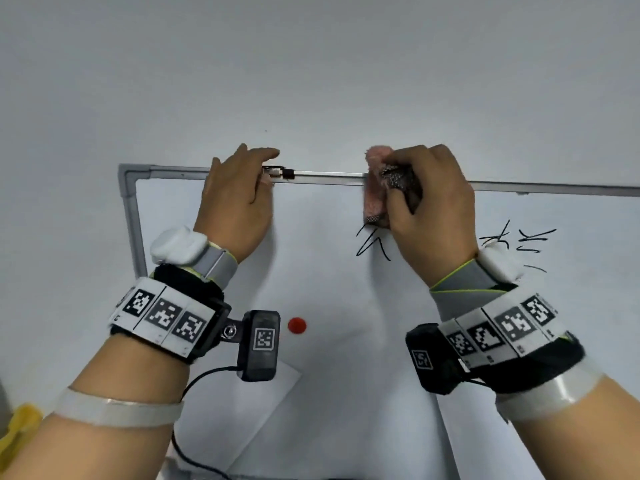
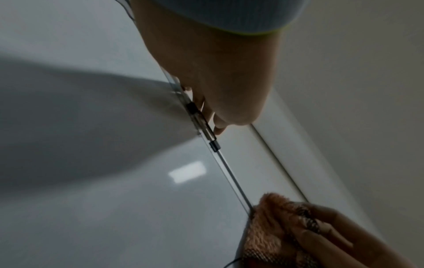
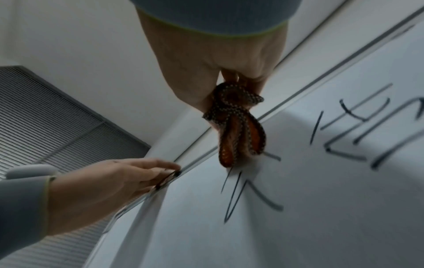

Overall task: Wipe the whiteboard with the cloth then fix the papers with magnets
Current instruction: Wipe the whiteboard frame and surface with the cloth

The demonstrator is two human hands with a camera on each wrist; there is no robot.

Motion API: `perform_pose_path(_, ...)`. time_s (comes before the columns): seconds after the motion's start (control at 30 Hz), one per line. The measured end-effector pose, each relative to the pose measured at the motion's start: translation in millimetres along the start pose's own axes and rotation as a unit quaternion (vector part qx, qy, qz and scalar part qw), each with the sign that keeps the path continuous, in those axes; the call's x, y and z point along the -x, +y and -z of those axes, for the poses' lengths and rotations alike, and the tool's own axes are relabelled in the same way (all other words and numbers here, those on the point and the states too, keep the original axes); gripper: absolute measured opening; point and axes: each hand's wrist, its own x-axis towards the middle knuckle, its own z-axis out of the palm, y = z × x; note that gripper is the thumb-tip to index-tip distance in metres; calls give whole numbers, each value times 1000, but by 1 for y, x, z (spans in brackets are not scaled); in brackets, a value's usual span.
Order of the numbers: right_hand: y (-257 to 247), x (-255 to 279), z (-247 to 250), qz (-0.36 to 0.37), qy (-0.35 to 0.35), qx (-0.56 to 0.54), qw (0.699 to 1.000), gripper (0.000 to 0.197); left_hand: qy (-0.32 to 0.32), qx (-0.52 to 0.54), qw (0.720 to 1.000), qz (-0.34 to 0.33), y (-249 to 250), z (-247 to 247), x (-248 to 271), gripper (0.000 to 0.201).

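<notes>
A whiteboard (image 1: pixel 329 289) with a grey frame (image 1: pixel 131 209) hangs on a pale wall. My right hand (image 1: pixel 426 202) grips a bunched pink cloth (image 1: pixel 374 195) with dark mesh and presses it to the board just under the top rail, right above black marker strokes (image 1: pixel 370 244). More writing (image 1: pixel 519 240) lies to the right. The right wrist view shows the cloth (image 3: pixel 238 127) hanging from my curled fingers. My left hand (image 1: pixel 256 168) lies over the top rail, fingers extended. A red round magnet (image 1: pixel 296 324) sticks to the board, with a white paper (image 1: pixel 273 386) below it.
A small metal clip (image 1: pixel 278 173) sits on the top rail beside my left fingers. A yellow object (image 1: pixel 17 431) shows at the bottom left. A slatted grey vent (image 3: pixel 57 117) appears in the right wrist view. Bare wall (image 1: pixel 311 64) lies above the board.
</notes>
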Motion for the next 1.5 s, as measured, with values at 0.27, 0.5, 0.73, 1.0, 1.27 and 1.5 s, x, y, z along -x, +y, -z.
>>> perform_pose_path(0.27,-3,98,-41,220,-286,52,931,34,12,-118,993,-21,10,-13,2,42)
perform_pose_path(0.5,78,175,-24,117,-169,68,976,23,31,-85,995,-36,29,-49,-1,46)
perform_pose_path(0.73,72,167,-36,-7,-60,16,998,29,45,-118,991,-44,28,-71,-7,43)
perform_pose_path(1.0,81,163,-28,-49,-63,11,997,33,31,-130,990,-52,23,-70,-9,48)
perform_pose_path(1.27,54,180,-58,42,-106,49,992,39,38,-136,990,3,35,-79,-6,51)
perform_pose_path(1.5,114,191,12,-107,22,60,992,59,36,-128,990,40,49,-80,-10,46)
